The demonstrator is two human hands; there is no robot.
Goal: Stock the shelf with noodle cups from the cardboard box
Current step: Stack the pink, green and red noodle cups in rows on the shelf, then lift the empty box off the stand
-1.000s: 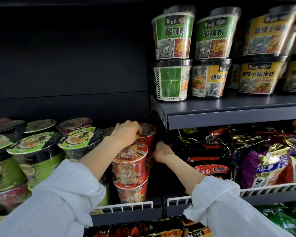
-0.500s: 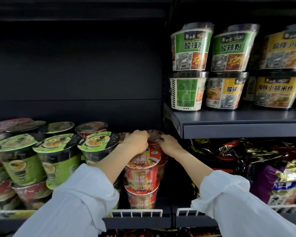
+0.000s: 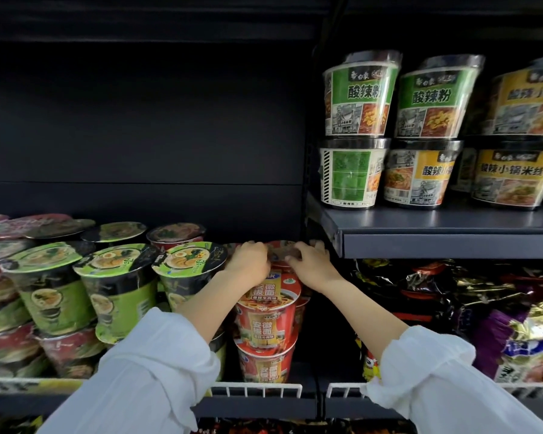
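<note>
Fingers of both hands, left hand (image 3: 251, 261) and right hand (image 3: 311, 266), grip red noodle cup (image 3: 282, 250).

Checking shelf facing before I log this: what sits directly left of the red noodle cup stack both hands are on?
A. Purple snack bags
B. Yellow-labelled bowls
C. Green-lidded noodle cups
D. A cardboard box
C: green-lidded noodle cups stand right beside the red noodle cup stack that the left hand and right hand touch.

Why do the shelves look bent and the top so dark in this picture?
Head view: the wide-angle lens bows straight lines, so the grey shelf slants and the green tubs lean outward; little light reaches the black back panel, while plastic wrap on the tubs shows glare; the hands, left and right, on the rear red cup look slightly soft.
</note>
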